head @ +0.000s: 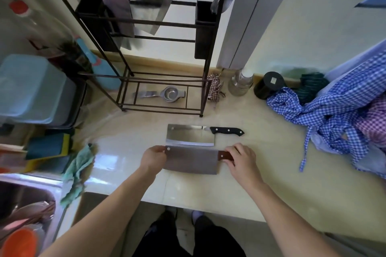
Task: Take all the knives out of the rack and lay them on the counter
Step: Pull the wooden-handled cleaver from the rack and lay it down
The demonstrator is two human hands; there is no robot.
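Note:
A dark cleaver with a brown wooden handle (192, 159) lies flat on the beige counter (261, 173). My left hand (153, 157) pinches the far end of its blade and my right hand (241, 159) grips its handle. Just behind it rests a shiny cleaver with a black handle (191, 136), untouched. The dark metal rack (208, 64) stands at the back. Two broad blades (150, 6) still hang in its upper part, beside a pink board (113, 0).
A steel strainer (170, 94) lies on the rack's bottom shelf. Blue checked cloth (338, 115) piles up at the right, with a steel jar (240, 83) and black jar (268, 85) behind. A sink (27, 204), sponges and a green rag (80, 169) sit at left.

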